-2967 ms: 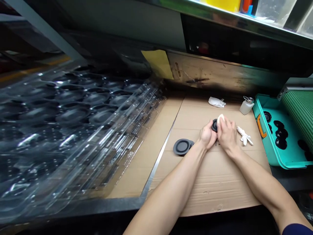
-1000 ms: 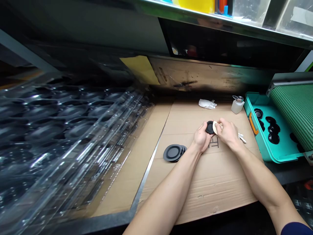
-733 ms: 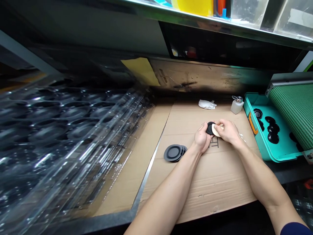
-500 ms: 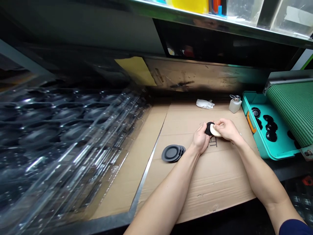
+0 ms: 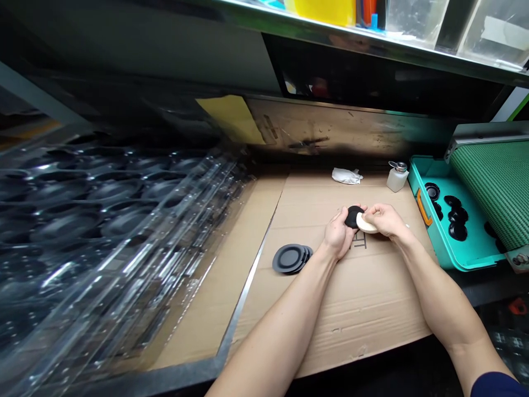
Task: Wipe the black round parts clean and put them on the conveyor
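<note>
My left hand is closed around a round black disc, with the thumb at its near left edge. Pinched in my right hand is a cream-coloured round pad, which overlaps the right side of the disc. Whether pad and disc touch I cannot tell. To the left of my left wrist, a small fanned pile of dark grey round discs lies on the cardboard.
Clear plastic trays holding dark round parts are stacked at left. Behind my hands are a white crumpled packet and a small pump bottle. At right, a teal bin with black parts sits beside a green conveyor belt.
The cream pad has shifted slightly to the right and down against the black disc, so more of the disc shows. My left hand keeps nearly the same place.
</note>
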Demonstrator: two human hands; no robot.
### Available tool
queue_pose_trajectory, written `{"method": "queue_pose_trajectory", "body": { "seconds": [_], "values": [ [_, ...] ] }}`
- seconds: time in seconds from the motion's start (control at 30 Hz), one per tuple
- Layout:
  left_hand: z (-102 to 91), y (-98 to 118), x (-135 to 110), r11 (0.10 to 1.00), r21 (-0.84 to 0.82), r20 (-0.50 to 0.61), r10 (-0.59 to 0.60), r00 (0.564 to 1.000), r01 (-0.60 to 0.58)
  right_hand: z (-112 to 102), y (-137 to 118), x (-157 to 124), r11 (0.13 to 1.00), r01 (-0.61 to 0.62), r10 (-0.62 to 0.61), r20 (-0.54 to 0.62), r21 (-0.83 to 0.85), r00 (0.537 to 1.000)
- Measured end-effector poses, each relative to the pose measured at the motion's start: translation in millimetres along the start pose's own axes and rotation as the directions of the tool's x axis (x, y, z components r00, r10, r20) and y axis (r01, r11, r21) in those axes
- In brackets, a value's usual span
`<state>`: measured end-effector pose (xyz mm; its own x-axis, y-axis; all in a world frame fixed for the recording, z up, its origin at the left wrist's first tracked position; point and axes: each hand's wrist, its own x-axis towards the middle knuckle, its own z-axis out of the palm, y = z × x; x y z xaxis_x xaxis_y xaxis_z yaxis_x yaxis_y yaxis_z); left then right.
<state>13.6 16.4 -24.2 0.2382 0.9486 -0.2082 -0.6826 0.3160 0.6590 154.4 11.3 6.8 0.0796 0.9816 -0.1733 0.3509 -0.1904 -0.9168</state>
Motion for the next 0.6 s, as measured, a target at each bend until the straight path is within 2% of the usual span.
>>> {"method": "queue_pose_trajectory", "body": {
  "seconds": [0.07, 0.1, 0.23, 0.27, 0.33, 0.4, 0.47, 0.53, 0.6],
  "values": [
    [1.2, 1, 0, 1.000, -0.008, -0.014, 0.001, 1.000, -0.001, 3, 1, 2, 0.997, 0.070, -0.072, -0.072, -0.037, 0.995],
    [1.3, 1, 0, 1.000, -0.017, -0.018, -0.006, 1.000, 0.006, 6, 0, 2, 0.993, 0.106, -0.110, -0.071, -0.057, 0.991],
    [-0.2, 6, -1, 0.996, -0.054, -0.010, -0.070, 0.997, 0.069, 7, -1, 1, 0.963, 0.198, -0.184, 0.092, -0.181, 0.979],
    [-0.2, 7, -1, 0.995, -0.063, -0.016, -0.085, 0.996, 0.083, 4, -2, 0, 0.952, 0.203, -0.187, 0.088, -0.230, 0.978],
    [0.6, 10, -1, 0.991, -0.079, -0.036, -0.107, 0.994, 0.103, -4, -3, 0, 0.927, 0.177, -0.213, -0.076, -0.331, 0.974],
    [2.2, 12, -1, 0.989, -0.085, -0.041, -0.121, 0.992, 0.118, -10, -4, -2, 0.916, 0.132, -0.258, -0.304, -0.379, 0.917],
    [4.2, 13, -1, 0.988, -0.088, -0.034, -0.133, 0.991, 0.130, -10, -6, -6, 0.918, 0.131, -0.288, -0.406, -0.374, 0.867],
    [6.4, 13, -2, 0.987, -0.101, -0.046, -0.129, 0.991, 0.124, -5, -8, -11, 0.915, 0.168, -0.307, -0.363, -0.367, 0.880],
    [8.6, 14, -3, 0.987, -0.116, -0.073, -0.121, 0.990, 0.112, 4, -10, -18, 0.890, 0.218, -0.329, -0.233, -0.400, 0.915]
  ]
}}
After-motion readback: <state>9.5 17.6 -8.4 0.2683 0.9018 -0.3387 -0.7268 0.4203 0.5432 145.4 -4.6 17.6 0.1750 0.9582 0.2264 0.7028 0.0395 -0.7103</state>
